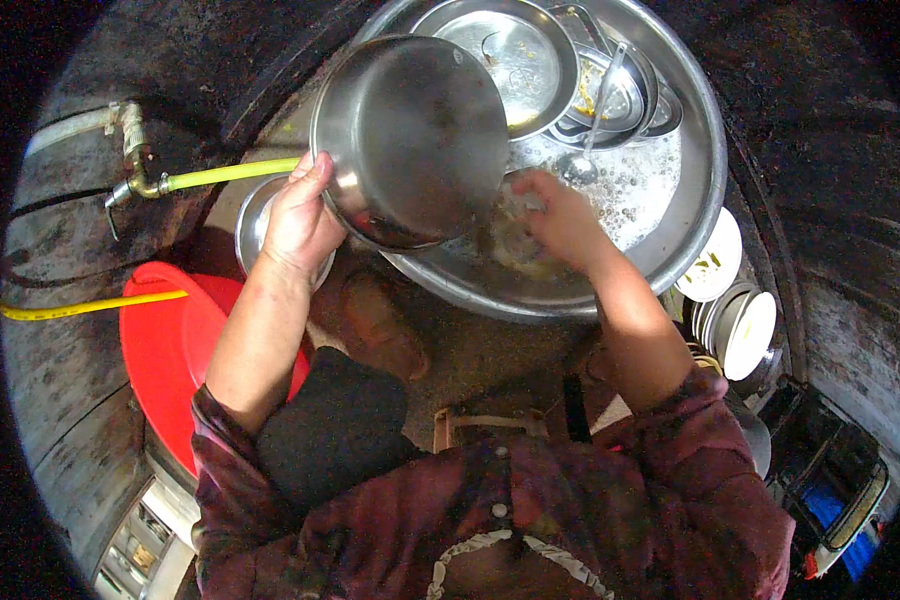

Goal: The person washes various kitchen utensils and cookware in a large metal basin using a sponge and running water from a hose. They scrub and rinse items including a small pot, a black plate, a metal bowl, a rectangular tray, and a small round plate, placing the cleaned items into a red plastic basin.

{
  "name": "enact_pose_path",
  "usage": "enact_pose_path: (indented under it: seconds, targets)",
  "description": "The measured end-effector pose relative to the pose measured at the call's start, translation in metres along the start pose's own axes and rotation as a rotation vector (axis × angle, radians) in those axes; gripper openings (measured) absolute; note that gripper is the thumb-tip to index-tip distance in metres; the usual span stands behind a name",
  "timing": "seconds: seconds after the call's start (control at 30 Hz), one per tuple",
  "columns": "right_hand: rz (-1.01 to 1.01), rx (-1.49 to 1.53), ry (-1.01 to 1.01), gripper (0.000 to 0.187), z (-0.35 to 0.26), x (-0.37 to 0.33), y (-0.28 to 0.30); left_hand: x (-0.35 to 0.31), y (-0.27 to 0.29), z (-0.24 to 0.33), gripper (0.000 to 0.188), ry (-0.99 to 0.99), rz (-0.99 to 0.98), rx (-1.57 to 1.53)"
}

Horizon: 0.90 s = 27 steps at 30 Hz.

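— What is that pot [410,140] made of?
— Smooth grey metal, round and deep, with a dull sheen and darker smudges. It sits tilted over the left part of the wide metal basin [705,130].
— And the hands?
— The left hand [298,220] is clamped on the pot's left edge. The right hand [565,220] is low over the basin, near the pot, fingers curled; I can't tell whether they close on anything.
— What fills the basin?
— Foamy, bubbly water [635,195], a shallow round pan [500,60] and a long-handled ladle [600,110] leaning across dishes flecked with yellow scraps.
— The surroundings?
— Dark, rough, stained walls [830,180]. On the left, a glossy red plastic tub [165,340] and a yellow hose [235,173] fixed to a metal tap [140,183].
— To the right?
— Stacked pale plates [747,335], round-rimmed, just beside the basin.
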State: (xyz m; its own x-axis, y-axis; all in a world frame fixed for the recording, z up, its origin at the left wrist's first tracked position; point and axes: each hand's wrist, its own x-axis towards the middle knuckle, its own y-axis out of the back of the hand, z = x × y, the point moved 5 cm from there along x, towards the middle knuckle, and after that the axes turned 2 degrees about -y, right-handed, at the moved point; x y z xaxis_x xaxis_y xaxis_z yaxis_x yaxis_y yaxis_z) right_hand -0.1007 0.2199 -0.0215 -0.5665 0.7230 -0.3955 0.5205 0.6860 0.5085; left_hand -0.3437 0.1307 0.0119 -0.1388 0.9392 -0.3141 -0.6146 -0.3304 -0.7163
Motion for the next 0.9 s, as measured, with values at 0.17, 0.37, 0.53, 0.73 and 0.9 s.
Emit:
enact_pose_path:
  seconds: [0.17, 0.37, 0.53, 0.73, 0.9]
  targets:
    - [0.269, 0.277, 0.383, 0.036, -0.114, -0.040, 0.020, 0.002, -0.016, -0.012, 0.034, 0.044, 0.018, 0.002]
    - [0.494, -0.022, 0.907, 0.037, -0.139, -0.001, -0.028, 0.001, -0.022, -0.030, 0.038, 0.099, 0.043, -0.023]
    - [0.797, -0.241, 0.527, 0.040, -0.069, 0.063, 0.017, -0.006, -0.032, -0.024, 0.037, 0.164, 0.038, -0.071]
    - [0.566, -0.125, 0.292, 0.039, -0.012, 0.030, -0.018, 0.003, -0.013, -0.010, 0.034, 0.060, 0.076, -0.074]
    - [0.543, -0.087, 0.648, 0.032, -0.071, -0.032, -0.052, 0.001, -0.010, -0.012, 0.033, 0.031, 0.089, -0.056]
